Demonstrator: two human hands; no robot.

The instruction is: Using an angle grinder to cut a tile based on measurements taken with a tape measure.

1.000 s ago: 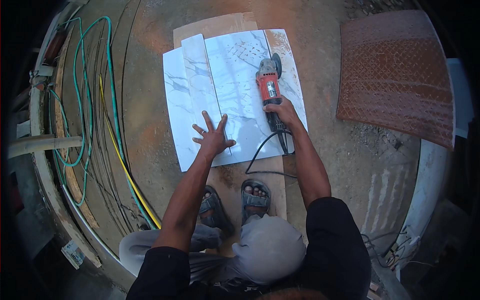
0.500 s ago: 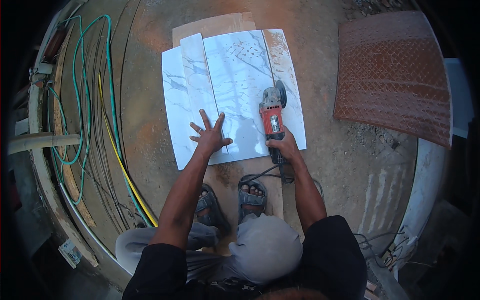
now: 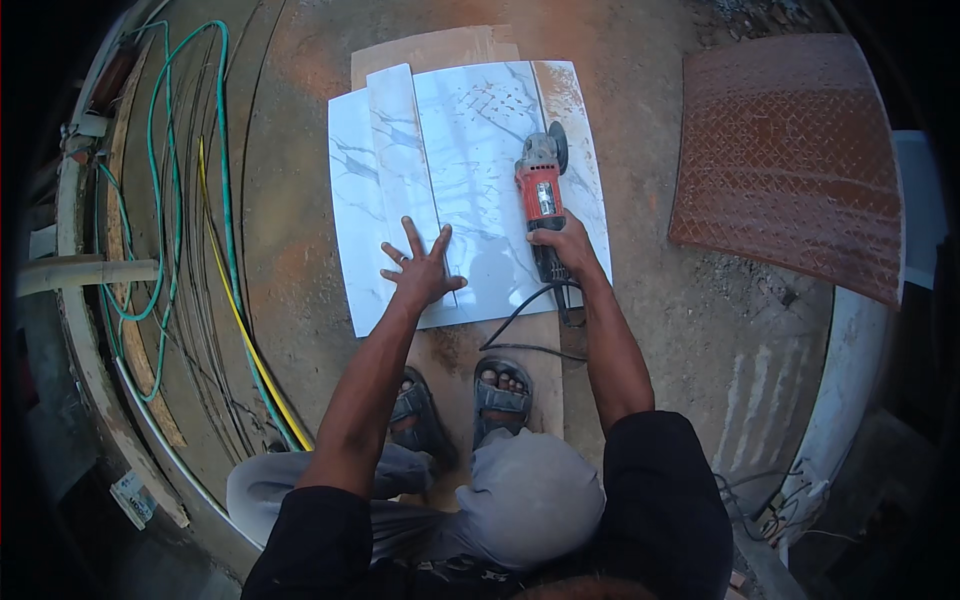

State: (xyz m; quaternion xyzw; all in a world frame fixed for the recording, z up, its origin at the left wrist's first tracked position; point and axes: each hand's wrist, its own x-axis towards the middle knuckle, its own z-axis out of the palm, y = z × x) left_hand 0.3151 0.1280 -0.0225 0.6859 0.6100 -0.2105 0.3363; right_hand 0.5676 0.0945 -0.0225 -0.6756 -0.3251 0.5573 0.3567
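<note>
A large white tile with grey veining (image 3: 470, 120) lies on the ground, with a narrow strip of similar material (image 3: 395, 130) across its left part. My left hand (image 3: 421, 266) rests with fingers spread on that strip and the tile beside it. My right hand (image 3: 560, 242) grips the black handle of a red and grey angle grinder (image 3: 543, 188). The grinder's disc (image 3: 559, 148) is over the tile's right part, near a straight line bordering a dusty band (image 3: 555, 85). Its black cord loops over the tile's near edge.
A tan board (image 3: 430, 45) lies beneath the tile. At right lies a brown patterned panel (image 3: 785, 160) beside a pale pipe or edge (image 3: 840, 380). On the left are green hoses (image 3: 225, 160), a yellow hose (image 3: 235, 300), rods and planks. My sandalled feet (image 3: 500, 400) are below the tile.
My right hand and the grinder moved toward me by half a second ago, then part of the way back up the tile. My left hand has stayed almost in place.
</note>
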